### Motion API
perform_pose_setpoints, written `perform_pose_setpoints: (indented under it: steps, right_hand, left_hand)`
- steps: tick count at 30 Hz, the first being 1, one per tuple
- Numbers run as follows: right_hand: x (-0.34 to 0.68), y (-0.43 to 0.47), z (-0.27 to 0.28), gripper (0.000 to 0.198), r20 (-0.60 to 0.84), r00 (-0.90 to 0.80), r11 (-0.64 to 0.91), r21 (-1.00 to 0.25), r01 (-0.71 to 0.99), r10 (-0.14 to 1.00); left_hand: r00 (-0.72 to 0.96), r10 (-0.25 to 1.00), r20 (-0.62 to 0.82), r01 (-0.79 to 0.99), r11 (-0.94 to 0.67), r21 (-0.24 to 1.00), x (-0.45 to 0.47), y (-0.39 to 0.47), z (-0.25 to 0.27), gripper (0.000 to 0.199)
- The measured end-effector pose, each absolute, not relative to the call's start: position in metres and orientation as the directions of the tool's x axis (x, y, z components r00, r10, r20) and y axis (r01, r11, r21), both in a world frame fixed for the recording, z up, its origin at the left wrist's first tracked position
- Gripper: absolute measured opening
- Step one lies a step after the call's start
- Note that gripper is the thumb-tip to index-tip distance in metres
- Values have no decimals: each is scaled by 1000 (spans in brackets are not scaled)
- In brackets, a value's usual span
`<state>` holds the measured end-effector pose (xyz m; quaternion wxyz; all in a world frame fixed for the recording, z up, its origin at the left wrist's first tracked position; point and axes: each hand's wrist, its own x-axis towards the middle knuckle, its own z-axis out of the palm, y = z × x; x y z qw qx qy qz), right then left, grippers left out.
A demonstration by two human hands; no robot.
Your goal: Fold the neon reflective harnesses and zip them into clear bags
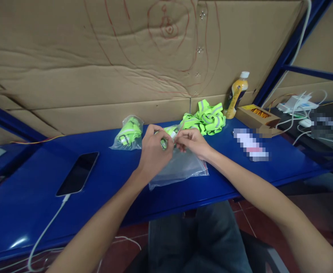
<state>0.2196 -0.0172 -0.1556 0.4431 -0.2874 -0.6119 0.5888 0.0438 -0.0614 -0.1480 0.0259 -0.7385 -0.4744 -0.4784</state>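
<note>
In the middle of the head view, my left hand [156,148] is closed, its fingers curled and thumb tip against them. My right hand [193,141] meets it from the right, thumb and fingers pinched together. Both seem to grip the edge of a clear plastic bag with a bright green reflective strap [170,131] in it; the fingers hide most of it. Flat beneath them lies a clear zip bag [174,170] with a red seal line. Just behind my right hand is a loose heap of green reflective straps [207,117]. A filled bag of straps [130,132] rests left of my hands.
A phone [78,174] on a white cable lies at the left of the blue table [121,204]. At the right stand a yellow drink bottle [236,94] and an open cardboard box [257,115]. A blurred-out item [250,146] lies nearer. Cardboard [112,91] walls the back.
</note>
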Motion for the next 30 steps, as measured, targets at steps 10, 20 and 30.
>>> perform_pose_setpoints:
  steps: [10,20,30]
  right_hand:
    - [215,-17,-153,31,385,-322,407,-913,1,865]
    - [236,-29,-138,30,680,-518,819,-222,529,519]
    - [221,-34,-140,52,546,-616,757,-53,651,568]
  left_hand:
    - [81,662,746,764,-522,380,24,-51,-129,31]
    - [103,549,830,743,-596,303,37,-52,-147,20]
    - [235,496,836,566,-769,297,46,-67,-138,14]
